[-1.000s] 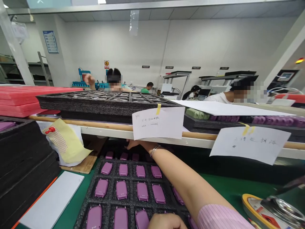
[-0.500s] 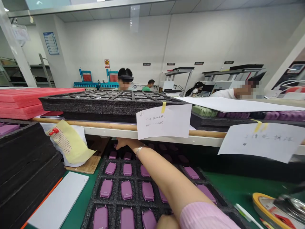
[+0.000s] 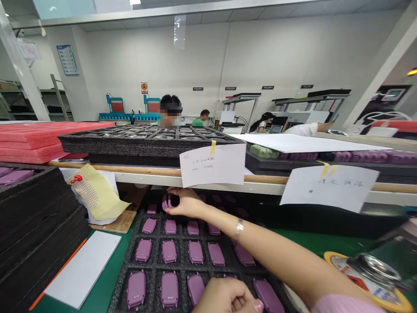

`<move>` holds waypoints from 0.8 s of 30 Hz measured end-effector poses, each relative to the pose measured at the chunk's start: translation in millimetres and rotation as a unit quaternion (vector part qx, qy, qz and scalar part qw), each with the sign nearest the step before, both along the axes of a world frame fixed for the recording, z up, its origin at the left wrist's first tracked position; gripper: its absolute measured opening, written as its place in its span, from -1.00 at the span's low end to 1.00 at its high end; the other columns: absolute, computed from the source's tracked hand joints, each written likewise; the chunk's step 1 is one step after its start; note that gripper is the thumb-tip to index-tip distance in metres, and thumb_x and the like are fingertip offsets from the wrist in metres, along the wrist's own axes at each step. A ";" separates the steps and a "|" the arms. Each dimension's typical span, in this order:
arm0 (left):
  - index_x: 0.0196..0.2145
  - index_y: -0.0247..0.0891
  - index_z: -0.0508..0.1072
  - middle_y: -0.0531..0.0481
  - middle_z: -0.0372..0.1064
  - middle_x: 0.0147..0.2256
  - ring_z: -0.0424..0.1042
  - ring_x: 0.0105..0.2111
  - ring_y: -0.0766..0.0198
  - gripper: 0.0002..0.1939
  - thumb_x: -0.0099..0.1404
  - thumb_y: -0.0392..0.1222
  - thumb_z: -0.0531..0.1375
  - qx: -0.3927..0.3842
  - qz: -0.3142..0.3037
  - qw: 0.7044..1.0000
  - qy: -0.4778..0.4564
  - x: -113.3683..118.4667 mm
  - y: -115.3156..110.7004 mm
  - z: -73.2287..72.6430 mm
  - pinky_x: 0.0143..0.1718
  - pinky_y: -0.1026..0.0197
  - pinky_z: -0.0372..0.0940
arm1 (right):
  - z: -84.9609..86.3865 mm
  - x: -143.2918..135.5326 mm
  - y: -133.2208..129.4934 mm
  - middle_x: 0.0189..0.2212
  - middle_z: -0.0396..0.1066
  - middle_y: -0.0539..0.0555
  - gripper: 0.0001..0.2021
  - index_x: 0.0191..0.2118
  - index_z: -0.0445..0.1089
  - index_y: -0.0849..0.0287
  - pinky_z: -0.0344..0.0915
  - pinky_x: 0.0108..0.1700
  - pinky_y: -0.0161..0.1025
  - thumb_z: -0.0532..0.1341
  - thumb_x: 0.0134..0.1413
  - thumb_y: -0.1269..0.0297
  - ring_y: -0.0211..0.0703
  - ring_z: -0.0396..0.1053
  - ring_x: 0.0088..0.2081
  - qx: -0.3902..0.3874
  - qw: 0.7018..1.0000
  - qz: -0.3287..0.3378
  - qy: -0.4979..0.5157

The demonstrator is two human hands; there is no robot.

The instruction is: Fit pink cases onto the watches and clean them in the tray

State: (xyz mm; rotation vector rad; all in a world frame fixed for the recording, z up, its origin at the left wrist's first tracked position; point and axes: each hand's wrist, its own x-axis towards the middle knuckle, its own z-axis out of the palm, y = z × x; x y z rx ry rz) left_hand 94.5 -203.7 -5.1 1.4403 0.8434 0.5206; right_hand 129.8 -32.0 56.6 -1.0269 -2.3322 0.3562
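A black foam tray [image 3: 125, 265] lies on the green bench below the shelf, with rows of purple watch cases [image 3: 170, 289] in its pockets. My right hand [image 3: 185, 202] reaches across to the tray's far rows. Its thumb and fingers grip one purple watch case [image 3: 167, 201], tilted on edge and raised above its neighbours. My left hand [image 3: 224, 295] is curled over the near rows at the bottom edge. Its fingers are bent in, and whatever they may hold is hidden. The far end of the tray lies in shadow under the shelf.
The shelf edge [image 3: 156, 173] runs low above my right hand. Black foam stacks [image 3: 35, 226] and a white board [image 3: 83, 267] are at left. A yellow tape roll [image 3: 332, 258] and a glass jar with a metal top [image 3: 378, 267] stand at right. Co-workers sit beyond.
My right hand has come out from under the shelf edge and now shows a watch case in its grip. My left hand has risen further into view. The camera has turned slightly.
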 end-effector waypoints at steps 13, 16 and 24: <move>-0.21 -0.27 0.51 -0.16 0.54 -0.23 0.49 -0.19 0.11 -0.30 0.29 0.44 -0.02 -0.060 0.050 0.984 -0.161 -12.9 -26.2 40.9 -0.01 0.03 0.34 | 5.9 125.4 -199.5 -0.07 0.54 0.12 -0.46 -0.01 0.48 0.07 0.35 0.15 -0.04 0.45 -0.24 0.38 0.04 0.46 0.03 0.021 0.976 -0.014 0.217; -0.04 -0.28 0.52 -0.24 0.54 -0.05 0.46 0.01 -0.01 -0.35 0.29 0.37 0.11 -0.147 0.016 0.955 -0.255 -12.2 -42.0 53.1 0.17 -0.09 0.21 | 6.1 128.5 -218.1 -0.04 0.52 0.12 -0.41 0.03 0.46 0.06 0.45 0.06 -0.12 0.45 -0.24 0.41 0.01 0.50 -0.02 0.003 0.971 -0.015 0.238; 0.01 -0.16 0.53 -0.14 0.52 -0.08 0.46 -0.10 0.07 -0.42 0.20 0.29 0.27 -0.176 0.078 0.948 -0.253 -10.7 -69.8 57.5 0.03 -0.02 0.32 | 17.9 130.6 -242.6 0.13 0.45 0.07 -0.12 0.29 0.17 -0.10 0.43 0.13 -0.21 0.51 -0.14 0.43 -0.08 0.48 0.09 -0.032 0.968 0.071 0.240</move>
